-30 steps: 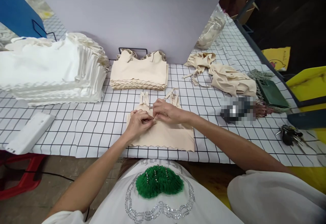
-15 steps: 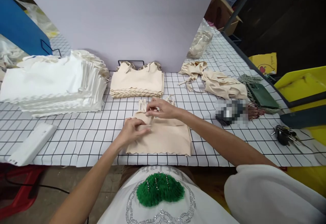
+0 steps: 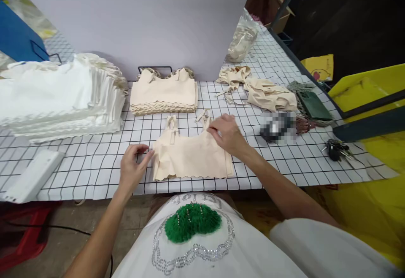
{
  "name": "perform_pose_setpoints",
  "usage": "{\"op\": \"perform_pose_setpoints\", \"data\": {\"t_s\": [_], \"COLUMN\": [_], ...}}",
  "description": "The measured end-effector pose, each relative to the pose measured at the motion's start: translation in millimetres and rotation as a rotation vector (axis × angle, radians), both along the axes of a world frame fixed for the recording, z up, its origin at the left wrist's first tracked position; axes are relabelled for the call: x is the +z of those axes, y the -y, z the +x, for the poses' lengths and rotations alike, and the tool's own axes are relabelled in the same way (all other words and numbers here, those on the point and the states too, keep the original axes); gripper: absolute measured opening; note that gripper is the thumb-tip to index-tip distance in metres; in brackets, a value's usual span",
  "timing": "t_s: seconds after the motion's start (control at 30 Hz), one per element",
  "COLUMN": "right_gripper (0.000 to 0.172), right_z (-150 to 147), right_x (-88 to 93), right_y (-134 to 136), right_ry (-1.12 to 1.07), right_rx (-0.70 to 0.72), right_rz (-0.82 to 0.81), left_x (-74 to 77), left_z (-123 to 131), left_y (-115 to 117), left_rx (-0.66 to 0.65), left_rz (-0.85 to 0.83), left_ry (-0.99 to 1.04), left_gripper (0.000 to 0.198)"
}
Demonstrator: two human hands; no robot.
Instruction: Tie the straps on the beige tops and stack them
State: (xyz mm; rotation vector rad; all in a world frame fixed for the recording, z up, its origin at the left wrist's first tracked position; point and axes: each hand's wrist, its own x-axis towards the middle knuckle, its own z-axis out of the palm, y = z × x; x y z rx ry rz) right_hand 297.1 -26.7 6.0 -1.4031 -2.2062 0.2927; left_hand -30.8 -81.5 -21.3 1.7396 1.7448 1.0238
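A beige crop top (image 3: 190, 155) with two straps lies flat on the grid-patterned table (image 3: 95, 164) in front of me. My left hand (image 3: 134, 166) pinches its left edge with curled fingers. At the top's upper right, near the right strap, my right hand (image 3: 228, 133) presses on the fabric with its fingers closed on it. Just beyond sits a neat stack of folded beige tops (image 3: 163, 94).
A tall stack of white garments (image 3: 60, 96) fills the left. A white flat device (image 3: 31, 176) lies at the front left edge. Loose beige tops (image 3: 259, 90), a green phone case (image 3: 311, 106) and keys (image 3: 337, 149) lie to the right. A grey board stands behind.
Both hands left the middle of the top near the straps and moved apart: the left to its left edge, the right to its upper right. The top now lies spread flat.
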Motion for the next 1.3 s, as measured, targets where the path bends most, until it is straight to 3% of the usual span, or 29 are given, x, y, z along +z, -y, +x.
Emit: {"op": "perform_pose_setpoints", "data": {"t_s": [0.1,0.2,0.33,0.47,0.53,0.63,0.77,0.8,0.9,0.97,1.07,1.2,1.3], "right_gripper": [0.037,0.038,0.026,0.027,0.029,0.035,0.060,0.065,0.075,0.078,0.078,0.075,0.066], "right_z": [32.4,28.7,15.1,25.7,28.0,16.3,-3.7,-4.9,-0.9,2.1,0.9,2.3,17.8], "right_x": [-11.0,-24.4,-34.4,-36.0,-35.6,-37.0,-47.9,-51.4,-59.3,-61.1,-60.2,-57.3,-53.6], "right_y": [47.1,75.9,81.1,72.8,73.0,82.3,100.3,103.5,107.2,106.4,105.8,109.8,105.0], "right_ry": [0.057,0.157,0.180,0.153,0.164,0.176,0.250,0.273,0.307,0.310,0.308,0.300,0.250], "right_rx": [-0.208,-0.290,-0.314,-0.391,-0.418,-0.352,-0.113,-0.080,-0.056,-0.062,-0.067,-0.057,-0.060], "right_rz": [-0.068,-0.121,-0.104,-0.073,-0.038,0.048,0.021,-0.006,-0.064,-0.079,-0.086,-0.092,-0.083], "left_x": [-6.4,-8.7,-9.0,-9.7,-9.1,-7.0,-5.4,-5.2,-2.9,-0.9,-1.5,-12.5,-20.9], "left_z": [-5.8,2.6,15.3,20.8,27.5,42.2,40.3,33.7,12.0,6.0,10.8,10.2,-4.7], "left_y": [14.8,17.5,10.6,6.7,9.4,20.8,38.1,39.5,33.1,23.1,11.2,15.2,17.5], "left_rx": [0.025,-0.023,-0.051,-0.014,0.041,0.019,-0.344,-0.336,-0.153,-0.137,-0.217,-0.492,-0.472], "left_rz": [-0.034,-0.017,-0.011,-0.082,0.003,0.246,0.275,0.268,0.291,0.265,0.233,0.196,0.208], "left_ry": [0.028,-0.110,-0.141,-0.125,-0.194,-0.291,-0.405,-0.426,-0.388,-0.343,-0.363,-0.534,-0.600], "left_gripper": [0.026,0.027,0.022,0.018,0.014,0.015,0.019,0.021,0.021,0.022,0.039,0.055,0.059]}}
